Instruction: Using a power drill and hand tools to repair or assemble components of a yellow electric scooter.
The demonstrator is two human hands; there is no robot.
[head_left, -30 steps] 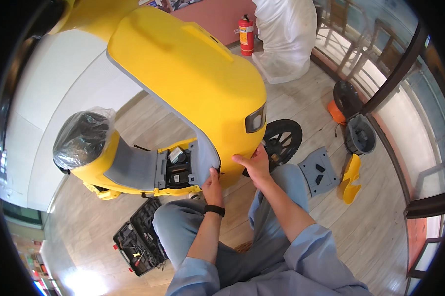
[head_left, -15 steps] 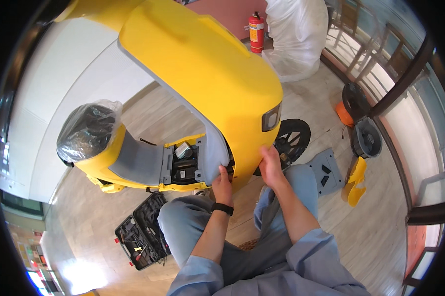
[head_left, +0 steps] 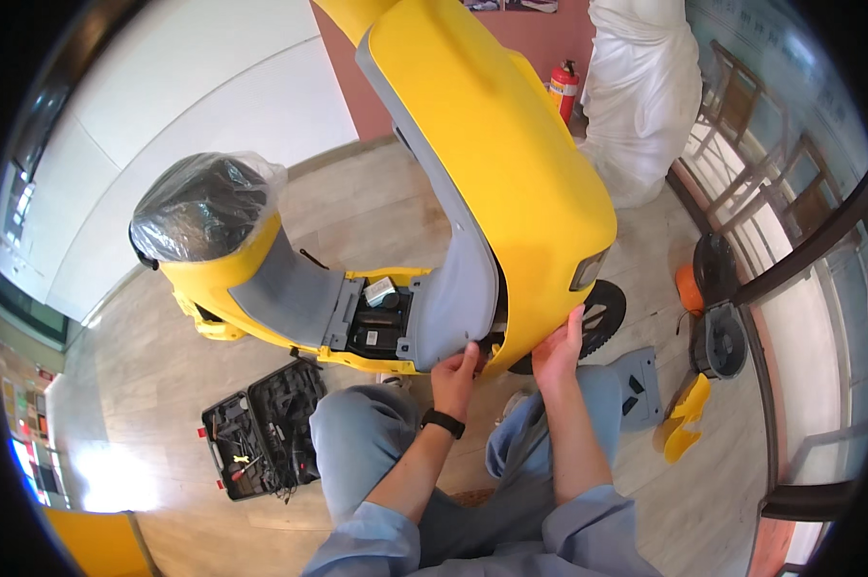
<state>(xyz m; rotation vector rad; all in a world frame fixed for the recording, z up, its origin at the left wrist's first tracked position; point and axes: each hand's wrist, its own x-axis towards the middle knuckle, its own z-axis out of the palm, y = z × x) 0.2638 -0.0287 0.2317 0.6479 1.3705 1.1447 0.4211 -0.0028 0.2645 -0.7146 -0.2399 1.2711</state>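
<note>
A yellow electric scooter stands before me, its yellow front panel (head_left: 511,183) parted from the grey inner panel (head_left: 453,298) by a dark gap near the bottom. My left hand (head_left: 455,380) pinches the lower edge of the grey panel beside that gap, thumb and fingertips at the edge. My right hand (head_left: 557,358) grips the lower front corner of the yellow panel, thumb up on its outside and the other fingers partly hidden under it. To the left of my hands, the open floor compartment (head_left: 378,317) shows black parts and a small white-labelled item.
An open black tool case (head_left: 266,433) lies left of my knees. To the right are a grey cover (head_left: 636,389), a yellow plastic part (head_left: 686,418) and a dark grey tub (head_left: 720,341). The front wheel (head_left: 605,317) is behind my right hand. A fire extinguisher (head_left: 562,88) stands farther back.
My right hand has shifted from the panel's front face down to its lower corner. The gap between the yellow and grey panels looks wider. The whole view has swung, moving the scooter rightward.
</note>
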